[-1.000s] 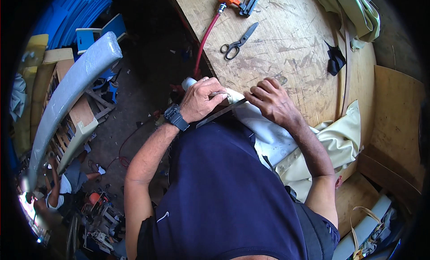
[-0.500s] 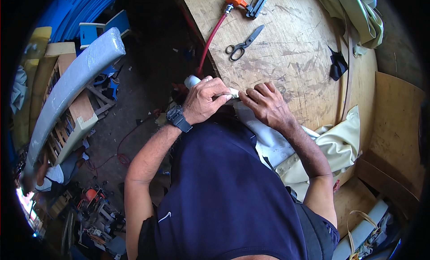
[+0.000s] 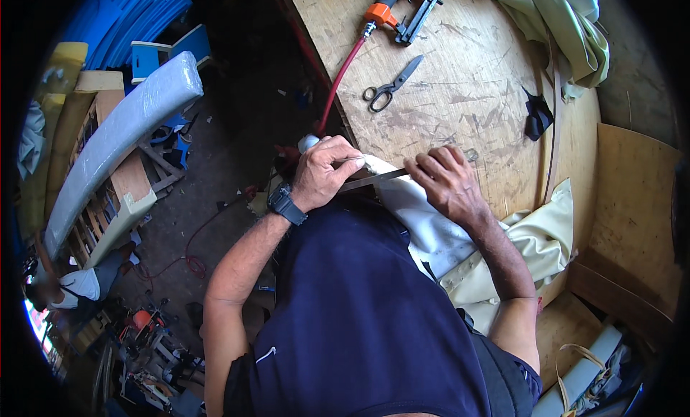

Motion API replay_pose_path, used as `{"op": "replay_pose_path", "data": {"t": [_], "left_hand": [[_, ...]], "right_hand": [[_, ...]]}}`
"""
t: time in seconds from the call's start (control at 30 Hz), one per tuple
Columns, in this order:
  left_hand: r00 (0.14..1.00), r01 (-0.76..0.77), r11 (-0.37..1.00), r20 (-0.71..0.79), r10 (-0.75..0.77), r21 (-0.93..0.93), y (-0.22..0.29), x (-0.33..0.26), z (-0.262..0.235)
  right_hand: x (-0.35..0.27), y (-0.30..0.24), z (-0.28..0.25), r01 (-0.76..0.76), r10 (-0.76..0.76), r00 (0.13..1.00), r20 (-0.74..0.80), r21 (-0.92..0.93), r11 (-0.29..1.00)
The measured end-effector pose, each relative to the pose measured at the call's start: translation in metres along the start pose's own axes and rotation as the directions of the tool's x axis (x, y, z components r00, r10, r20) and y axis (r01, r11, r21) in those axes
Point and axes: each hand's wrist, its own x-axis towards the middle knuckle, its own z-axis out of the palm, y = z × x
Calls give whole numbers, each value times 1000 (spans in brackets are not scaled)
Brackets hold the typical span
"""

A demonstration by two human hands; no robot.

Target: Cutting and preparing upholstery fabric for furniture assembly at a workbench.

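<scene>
My left hand point(image 3: 325, 174), with a black watch on the wrist, pinches the edge of a white sheet of material point(image 3: 402, 209) at the table's near corner. In my right hand point(image 3: 449, 183) is a long, thin, dark metal tool point(image 3: 384, 178), its fingers wrapped round it. The tool's flat shaft slants toward my left hand, and a translucent end shows beyond the knuckles; its exact kind is unclear. The white sheet drapes over the table edge against my dark shirt, partly under my right forearm. Scissors point(image 3: 392, 85) lie farther off on the wooden table point(image 3: 460, 86).
An orange-and-black staple gun point(image 3: 402, 15) with a red hose point(image 3: 341, 79) lies at the far table edge. Pale green fabric point(image 3: 568, 29) is heaped far right, cream fabric point(image 3: 535, 237) nearer. A plastic-wrapped curved pad point(image 3: 126, 140) leans at left; another person point(image 3: 79, 284) is beyond.
My right hand has moved right and slightly down, away from my left hand, exposing the metal tool. The left hand still pinches the white edge. The view has shifted slightly.
</scene>
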Motion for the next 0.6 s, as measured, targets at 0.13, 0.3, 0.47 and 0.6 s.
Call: {"op": "replay_pose_path", "data": {"t": [0.13, 0.3, 0.47, 0.6], "left_hand": [[999, -20, 999, 46, 18, 46, 5, 2, -4], [997, -65, 995, 44, 62, 72, 11, 2, -7], [995, -97, 993, 38, 95, 61, 12, -1, -8], [996, -78, 995, 50, 76, 54, 11, -6, -7]], "right_hand": [[11, -12, 12, 44, -44, 999, 5, 35, 998], [21, -15, 19, 58, -58, 998, 13, 44, 997], [23, -18, 21, 70, -74, 996, 46, 68, 995], [21, -18, 23, 114, -113, 993, -21, 41, 993]]}}
